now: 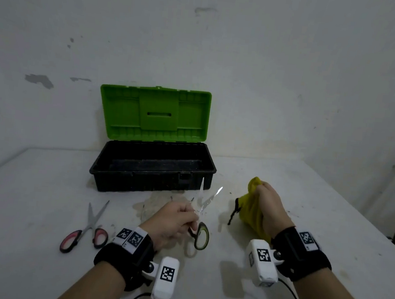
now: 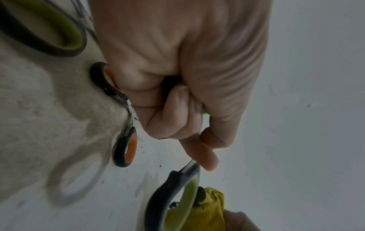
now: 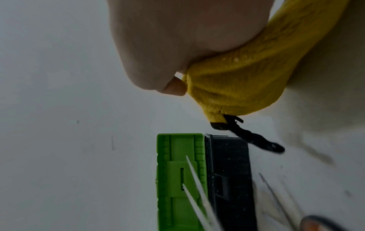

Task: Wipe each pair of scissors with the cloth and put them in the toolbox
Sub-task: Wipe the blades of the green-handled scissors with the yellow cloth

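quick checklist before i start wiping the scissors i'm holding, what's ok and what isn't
1. Left hand grips the green scissors: ok, fingers curled round them near the pivot.
2. Blades exposed for wiping: ok, they stand open in a V, tips pointing away from the person.
3. Right hand holds the cloth: ok, bunched in the fist.
4. Cloth touching the blades: not ok, a clear gap lies between them.
5. Toolbox ready: ok, lid up; no scissors seen inside.
6. Other scissors waiting: ok, the red pair lies on the table left of the left hand; an orange pair lies under it.
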A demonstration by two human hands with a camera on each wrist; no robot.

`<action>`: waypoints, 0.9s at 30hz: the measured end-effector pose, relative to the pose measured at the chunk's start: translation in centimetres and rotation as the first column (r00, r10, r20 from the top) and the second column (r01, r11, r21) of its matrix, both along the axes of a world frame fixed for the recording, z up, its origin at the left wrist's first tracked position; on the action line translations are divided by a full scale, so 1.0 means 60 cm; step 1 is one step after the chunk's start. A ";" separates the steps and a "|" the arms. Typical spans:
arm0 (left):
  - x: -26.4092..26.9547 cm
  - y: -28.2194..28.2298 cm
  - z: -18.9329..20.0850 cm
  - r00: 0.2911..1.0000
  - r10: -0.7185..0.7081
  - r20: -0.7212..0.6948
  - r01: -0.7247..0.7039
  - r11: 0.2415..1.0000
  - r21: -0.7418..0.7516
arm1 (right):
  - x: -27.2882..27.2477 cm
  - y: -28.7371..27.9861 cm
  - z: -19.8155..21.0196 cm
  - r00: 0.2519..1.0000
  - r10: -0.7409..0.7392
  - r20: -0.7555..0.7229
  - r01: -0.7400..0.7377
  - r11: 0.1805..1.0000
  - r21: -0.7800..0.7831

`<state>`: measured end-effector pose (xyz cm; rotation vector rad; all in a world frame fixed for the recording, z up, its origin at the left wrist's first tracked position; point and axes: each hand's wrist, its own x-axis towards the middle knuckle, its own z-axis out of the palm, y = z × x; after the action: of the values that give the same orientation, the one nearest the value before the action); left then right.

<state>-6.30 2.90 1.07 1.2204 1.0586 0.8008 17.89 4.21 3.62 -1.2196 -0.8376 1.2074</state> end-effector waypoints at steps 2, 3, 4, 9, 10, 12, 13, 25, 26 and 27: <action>-0.002 0.000 0.001 1.000 -0.007 0.023 0.008 1.000 -0.018 | 0.005 -0.005 0.003 0.993 0.094 -0.069 -0.091 0.995 0.045; -0.003 0.000 0.000 0.999 -0.014 0.034 0.015 0.999 -0.029 | 0.008 -0.010 0.004 0.992 0.127 -0.021 -0.126 0.991 0.049; -0.003 0.000 0.000 0.999 -0.020 0.045 0.022 0.999 -0.040 | 0.011 -0.014 0.003 0.989 0.150 0.012 -0.150 0.988 0.036; -0.005 -0.001 -0.008 0.995 0.021 0.093 -0.014 0.998 -0.069 | 0.015 -0.016 -0.024 0.992 0.114 0.053 -0.116 0.993 0.031; -0.005 -0.001 -0.009 0.995 0.032 0.091 -0.026 0.997 -0.067 | 0.012 -0.018 -0.027 0.990 0.113 0.087 -0.117 0.992 0.037; -0.003 -0.002 -0.010 0.995 0.045 0.093 -0.040 0.997 -0.060 | 0.004 -0.023 -0.028 0.984 0.126 0.125 -0.134 0.989 0.058; -0.002 -0.003 -0.011 0.994 0.049 0.102 -0.044 0.998 -0.050 | 0.000 -0.025 -0.028 0.982 0.133 0.133 -0.143 0.987 0.068; 0.000 0.001 -0.016 0.995 -0.050 0.086 0.054 0.997 -0.051 | -0.023 -0.041 -0.045 0.927 0.197 0.318 -0.217 0.976 0.029; -0.001 0.000 -0.015 0.995 -0.059 0.082 0.064 0.997 -0.051 | -0.026 -0.042 -0.048 0.926 0.200 0.321 -0.220 0.975 0.027; -0.003 0.000 -0.014 0.995 -0.069 0.074 0.072 0.996 -0.048 | -0.029 -0.043 -0.049 0.922 0.200 0.331 -0.220 0.975 0.023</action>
<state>-6.48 2.88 0.24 1.1716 0.9663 0.7539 16.17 1.60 0.71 -1.3264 -1.2701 1.1548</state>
